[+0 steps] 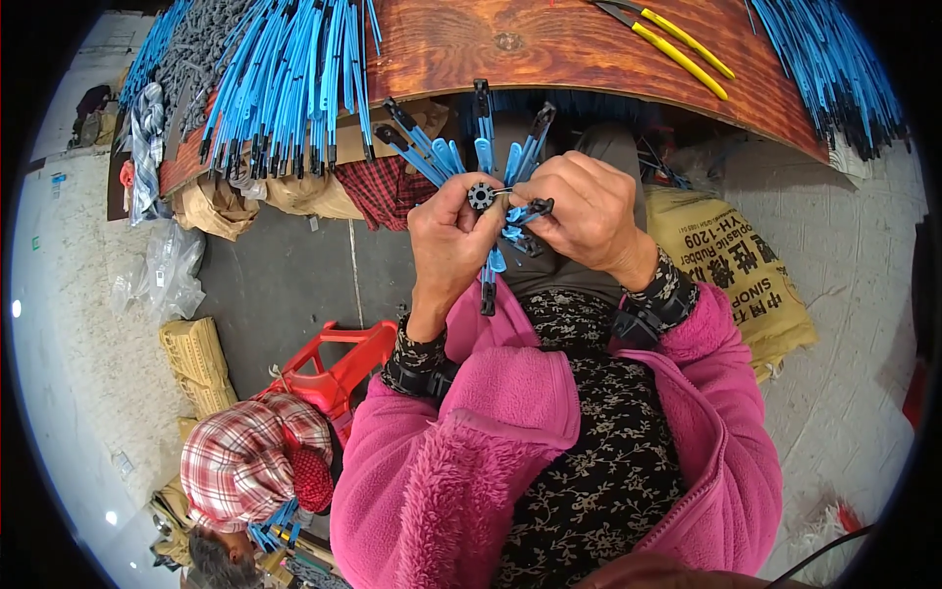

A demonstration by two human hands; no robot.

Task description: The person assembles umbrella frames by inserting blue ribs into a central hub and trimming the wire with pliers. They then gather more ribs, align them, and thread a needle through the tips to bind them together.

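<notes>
Gripping a black hub (481, 196), left hand (451, 234) faces curled right hand (589, 211).

We're viewing from one head-worn fisheye, left of its pair, facing steeply down over the pink fleece jacket (510, 393). Bare left hand (451, 232) and bare right hand (589, 209) are sitting close, upper centre; dark grey floor (280, 260) is lying farther below; reddish-brown wooden tabletop (564, 49) is curving along top.
</notes>
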